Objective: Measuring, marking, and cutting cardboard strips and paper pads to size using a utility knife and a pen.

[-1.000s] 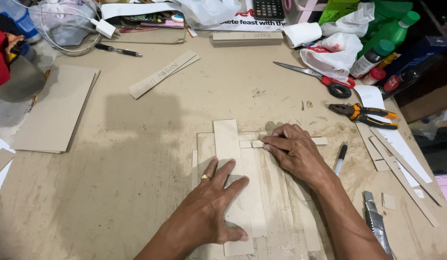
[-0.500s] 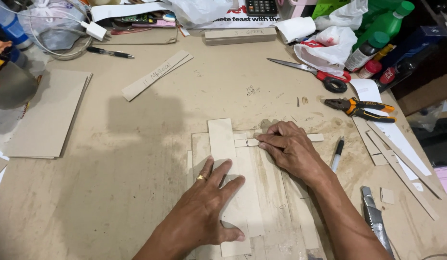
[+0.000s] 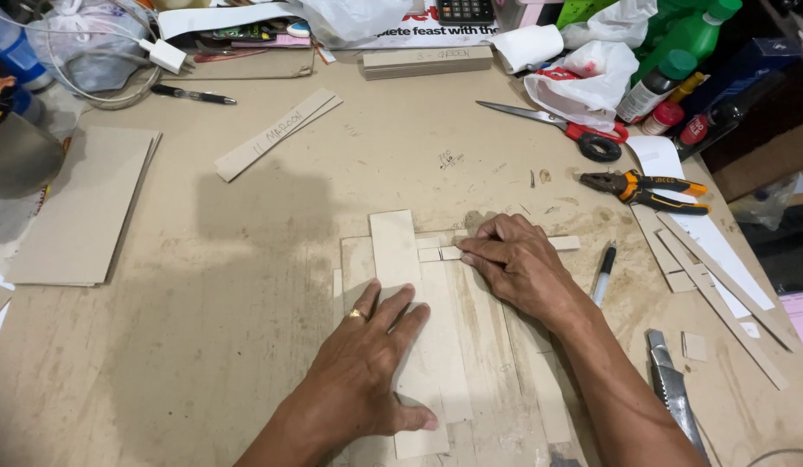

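My left hand (image 3: pixel 367 367), a ring on one finger, lies flat with fingers spread on a long upright cardboard strip (image 3: pixel 394 246) that rests over a wider cardboard panel (image 3: pixel 354 259). My right hand (image 3: pixel 518 264) presses its fingertips on a thin horizontal cardboard strip (image 3: pixel 564 244) laid across the panel's top edge, touching the upright strip's right side. All pieces lie flat on the worn tan table (image 3: pixel 246 346).
Cardboard sheets (image 3: pixel 81 207) lie left, a marked strip (image 3: pixel 276 134) further back. Scissors (image 3: pixel 557 128), pliers (image 3: pixel 652 188), a pen (image 3: pixel 602 275), a utility knife (image 3: pixel 674 389) and thin offcuts (image 3: pixel 721 277) sit right. Bottles (image 3: pixel 678 60), bags and clutter line the far edge.
Both hands stay pressed on the cardboard pieces in the same grip; only the camera view has drifted slightly.
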